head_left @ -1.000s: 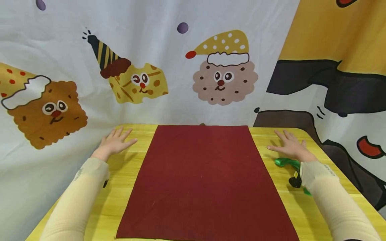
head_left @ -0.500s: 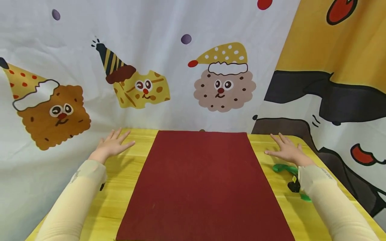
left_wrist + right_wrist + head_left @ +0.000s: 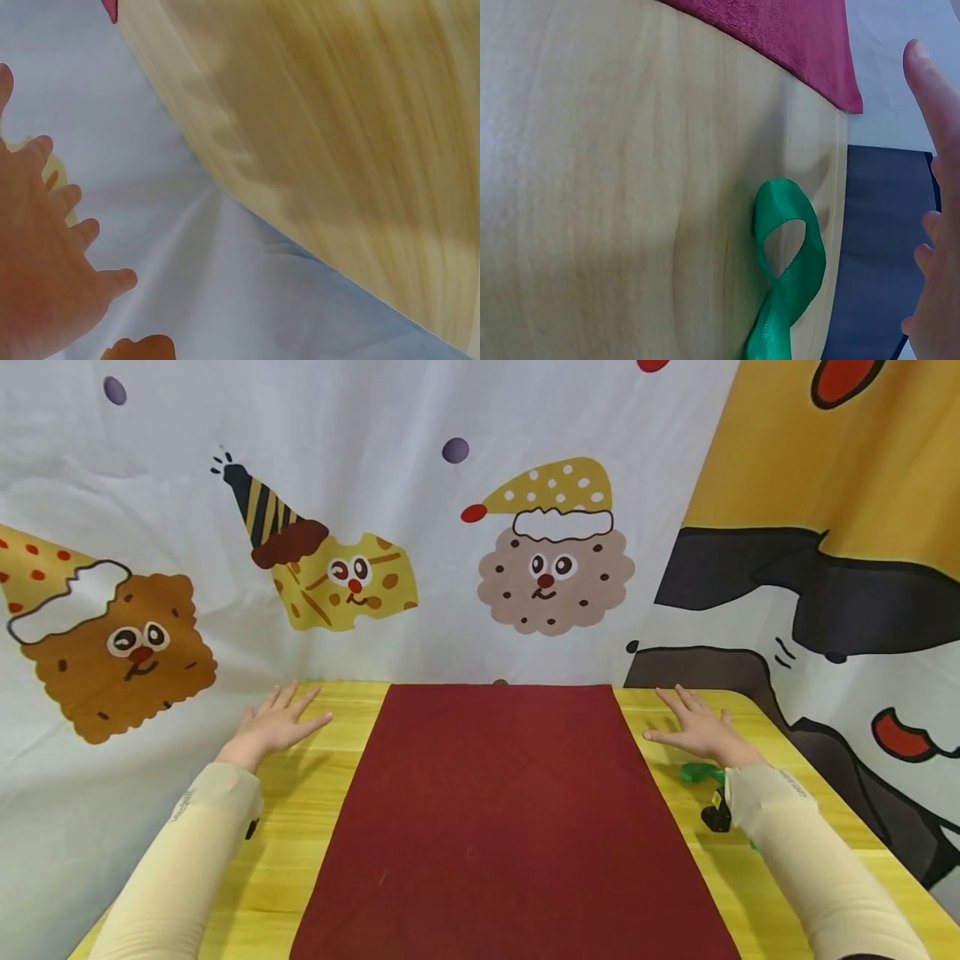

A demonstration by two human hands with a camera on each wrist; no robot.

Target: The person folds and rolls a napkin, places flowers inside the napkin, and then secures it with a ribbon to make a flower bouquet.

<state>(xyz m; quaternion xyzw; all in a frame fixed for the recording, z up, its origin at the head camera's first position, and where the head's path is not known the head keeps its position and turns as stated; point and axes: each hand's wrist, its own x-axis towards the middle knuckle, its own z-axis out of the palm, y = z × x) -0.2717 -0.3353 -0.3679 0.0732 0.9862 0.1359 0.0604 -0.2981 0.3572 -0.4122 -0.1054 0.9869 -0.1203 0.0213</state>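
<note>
Yellow wood table, cartoon-print backdrop behind. Laid flat mid-table: red cloth. Left of it: left hand raised, fingers spread. Right of it: right hand raised, fingers likewise spread, near green ribbon on wood.

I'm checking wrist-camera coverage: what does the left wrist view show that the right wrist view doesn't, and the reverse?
Left wrist only: the left hand, parts of the yellow cheese print and brown cracker print.
Right wrist only: the right hand, the looped green ribbon and a dark print.
Both: wooden tabletop, white backdrop and red cloth.
</note>
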